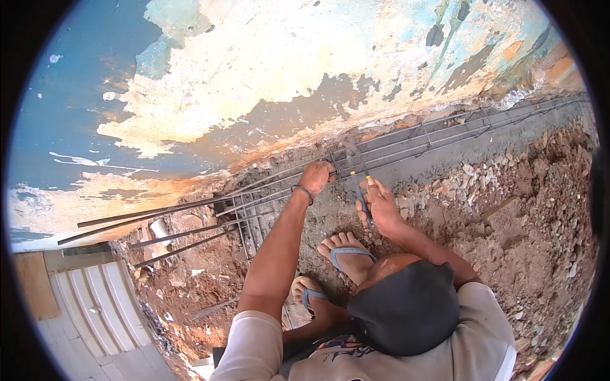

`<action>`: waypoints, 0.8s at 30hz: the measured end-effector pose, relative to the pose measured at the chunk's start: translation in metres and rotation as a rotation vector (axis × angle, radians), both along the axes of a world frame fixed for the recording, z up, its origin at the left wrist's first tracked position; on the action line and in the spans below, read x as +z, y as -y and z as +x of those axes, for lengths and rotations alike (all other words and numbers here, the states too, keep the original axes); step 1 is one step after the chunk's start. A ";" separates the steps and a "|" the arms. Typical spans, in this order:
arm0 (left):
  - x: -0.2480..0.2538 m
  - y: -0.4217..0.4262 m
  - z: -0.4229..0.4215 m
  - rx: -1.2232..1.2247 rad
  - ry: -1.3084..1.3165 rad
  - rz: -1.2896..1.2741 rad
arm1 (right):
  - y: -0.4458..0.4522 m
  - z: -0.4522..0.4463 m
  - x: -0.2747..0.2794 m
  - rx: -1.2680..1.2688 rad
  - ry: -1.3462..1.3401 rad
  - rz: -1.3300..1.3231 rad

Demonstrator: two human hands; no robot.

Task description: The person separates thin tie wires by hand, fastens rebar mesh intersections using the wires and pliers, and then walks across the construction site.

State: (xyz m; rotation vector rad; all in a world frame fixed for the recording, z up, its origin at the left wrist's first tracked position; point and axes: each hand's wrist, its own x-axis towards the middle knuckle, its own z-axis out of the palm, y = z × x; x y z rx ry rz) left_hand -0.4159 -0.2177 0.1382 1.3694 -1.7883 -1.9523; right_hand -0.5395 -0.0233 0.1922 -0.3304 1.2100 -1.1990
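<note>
A long rebar cage [406, 141] of thin steel bars with cross ties lies along the foot of the wall, on wet grey mortar. My left hand [316, 178], with a dark band at the wrist, is closed round the bars near a cross tie; its fingertips are partly hidden. Close by on the right, my right hand [380, 206] grips pincers [364, 213] with blue and yellow handles. Their blurred grey head reaches over the bars. Whether the jaws hold wire I cannot tell.
Peeling blue and white wall [210, 82] rises beyond the bars. Loose bar ends [146, 216] stick out left. Broken rubble and brown soil [502, 235] lie right. My sandalled feet [349, 253] stand beside the cage, under my bent knee in black cloth [406, 308]. A ridged pale panel [98, 308] lies lower left.
</note>
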 end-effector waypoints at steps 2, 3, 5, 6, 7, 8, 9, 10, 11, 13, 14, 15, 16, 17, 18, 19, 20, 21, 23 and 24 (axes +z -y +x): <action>-0.001 0.000 0.006 -0.033 0.022 0.010 | 0.000 0.009 0.002 -0.347 0.010 -0.032; 0.007 0.000 0.004 -0.073 0.033 0.006 | -0.003 0.008 0.001 -0.345 0.008 -0.031; 0.008 0.003 0.000 -0.043 0.040 0.034 | -0.003 -0.001 0.003 -0.011 -0.006 0.025; 0.002 0.004 0.002 0.000 0.062 0.077 | -0.002 -0.001 0.010 -0.169 -0.004 0.005; -0.004 0.005 0.004 0.001 0.067 0.082 | -0.002 -0.001 0.007 -0.168 0.000 0.010; -0.006 0.002 0.007 -0.011 0.045 0.075 | -0.006 0.003 0.002 -0.075 -0.031 0.010; -0.005 0.004 0.006 -0.033 0.015 0.056 | -0.005 0.003 0.000 0.009 -0.069 -0.005; -0.003 0.007 0.001 -0.045 0.006 0.041 | -0.010 0.006 -0.001 0.177 -0.062 -0.040; 0.005 0.003 0.000 0.017 0.028 0.086 | -0.006 0.005 0.003 0.163 -0.067 -0.046; 0.019 -0.001 0.000 0.093 0.061 0.142 | -0.002 0.010 0.012 -0.297 -0.002 -0.028; 0.027 -0.003 0.002 -0.003 0.126 0.072 | 0.001 0.007 -0.002 -0.417 -0.023 -0.085; 0.029 -0.002 0.005 -0.105 0.185 -0.006 | -0.006 0.006 -0.005 -0.408 -0.019 -0.080; 0.032 -0.001 0.000 -0.106 0.178 -0.018 | -0.006 -0.002 -0.006 -0.223 -0.064 -0.076; 0.030 -0.004 -0.004 0.015 0.114 0.045 | -0.006 0.001 -0.004 -0.178 -0.079 -0.062; 0.028 -0.008 -0.003 0.136 0.055 0.116 | -0.005 0.003 -0.003 -0.133 -0.094 -0.050; 0.026 -0.006 -0.003 0.137 0.056 0.121 | -0.005 0.006 -0.002 -0.088 -0.109 -0.038; 0.027 -0.007 -0.002 0.090 0.087 0.053 | -0.003 0.009 0.001 -0.152 -0.093 -0.034; 0.031 -0.009 0.000 0.042 0.118 -0.019 | -0.002 0.010 0.003 -0.217 -0.077 -0.034; 0.033 -0.008 -0.003 0.045 0.144 0.007 | 0.002 0.000 0.006 -0.142 -0.064 -0.018; 0.032 -0.006 -0.005 0.053 0.170 0.040 | 0.003 -0.004 0.005 -0.062 -0.053 0.004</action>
